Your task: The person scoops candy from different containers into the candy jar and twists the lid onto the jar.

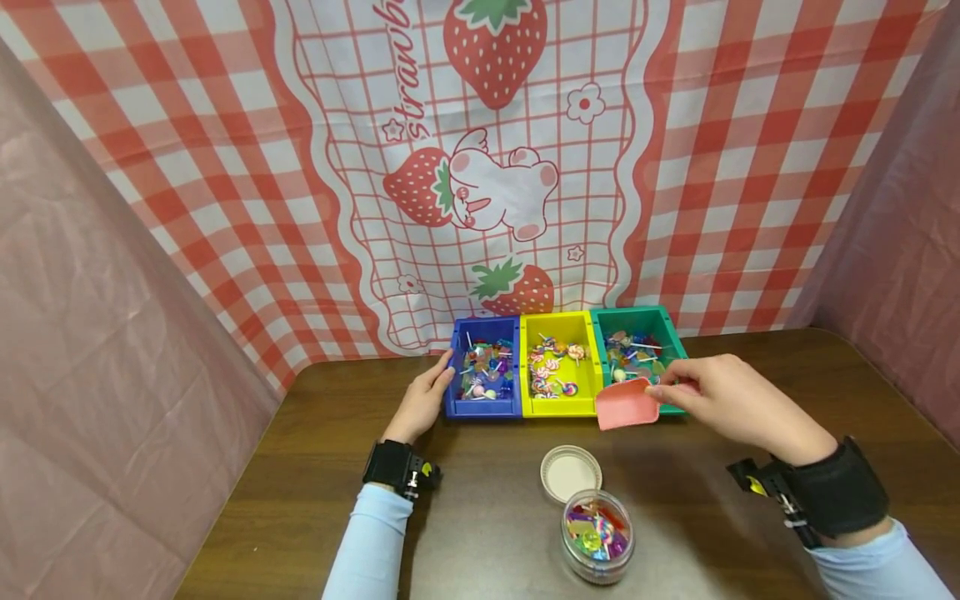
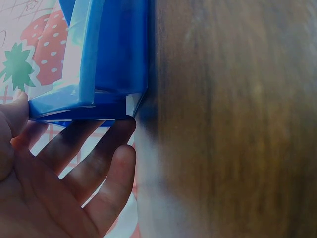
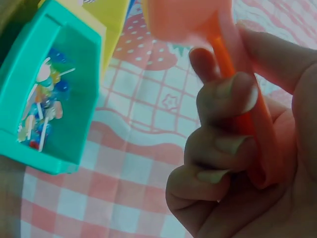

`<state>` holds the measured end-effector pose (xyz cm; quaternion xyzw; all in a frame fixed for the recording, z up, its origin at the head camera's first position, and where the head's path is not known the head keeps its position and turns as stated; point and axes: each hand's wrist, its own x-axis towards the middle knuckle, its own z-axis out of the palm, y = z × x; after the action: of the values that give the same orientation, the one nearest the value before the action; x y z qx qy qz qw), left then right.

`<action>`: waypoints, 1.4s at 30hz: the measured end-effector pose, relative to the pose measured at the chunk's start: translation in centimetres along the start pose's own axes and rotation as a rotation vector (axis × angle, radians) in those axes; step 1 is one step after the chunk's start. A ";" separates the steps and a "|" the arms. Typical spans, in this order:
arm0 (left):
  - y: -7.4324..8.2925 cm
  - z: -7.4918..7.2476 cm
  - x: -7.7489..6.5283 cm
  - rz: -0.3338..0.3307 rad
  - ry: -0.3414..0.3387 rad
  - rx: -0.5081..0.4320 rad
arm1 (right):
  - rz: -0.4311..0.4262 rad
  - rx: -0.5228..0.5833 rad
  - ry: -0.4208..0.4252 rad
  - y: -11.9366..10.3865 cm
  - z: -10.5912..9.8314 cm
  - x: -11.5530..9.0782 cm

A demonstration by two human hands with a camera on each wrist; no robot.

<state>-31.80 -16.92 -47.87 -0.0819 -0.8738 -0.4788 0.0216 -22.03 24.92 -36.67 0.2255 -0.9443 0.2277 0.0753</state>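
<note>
My right hand (image 1: 723,400) grips the handle of a pink scoop (image 1: 628,404), thumb on one side and fingers curled round the other. The scoop hangs over the front edges of the yellow bin (image 1: 566,408) and the green bin (image 1: 630,321). In the right wrist view its handle (image 3: 247,114) crosses the palm; the inside of the scoop is hidden there. My left hand (image 1: 420,404) touches the outer left wall of the blue bin (image 1: 483,408), its fingers extended along it (image 2: 99,163). Small candy-like charms lie in all three bins.
Nearer me stands a clear jar (image 1: 597,542) holding mixed colourful pieces. Its pale round lid (image 1: 571,475) lies just behind it on the brown table (image 1: 480,533). A strawberry-print cloth (image 1: 495,183) hangs directly behind the bins.
</note>
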 end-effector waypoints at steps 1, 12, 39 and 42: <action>0.0 0.0 0.0 0.002 0.000 0.002 | 0.012 -0.002 -0.003 0.2 0.0 0.1; -0.3 0.1 0.2 0.012 0.004 -0.002 | 0.134 0.012 -0.028 2.3 0.8 0.8; -0.2 0.0 0.2 0.014 0.004 -0.003 | 0.252 0.008 -0.079 3.3 4.0 1.8; -0.2 0.0 0.2 0.009 0.003 -0.006 | 0.253 0.022 -0.102 3.2 4.2 1.8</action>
<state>-32.05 -16.99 -47.99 -0.0851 -0.8719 -0.4816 0.0245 -25.25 24.80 -41.25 0.1169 -0.9652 0.2341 -0.0047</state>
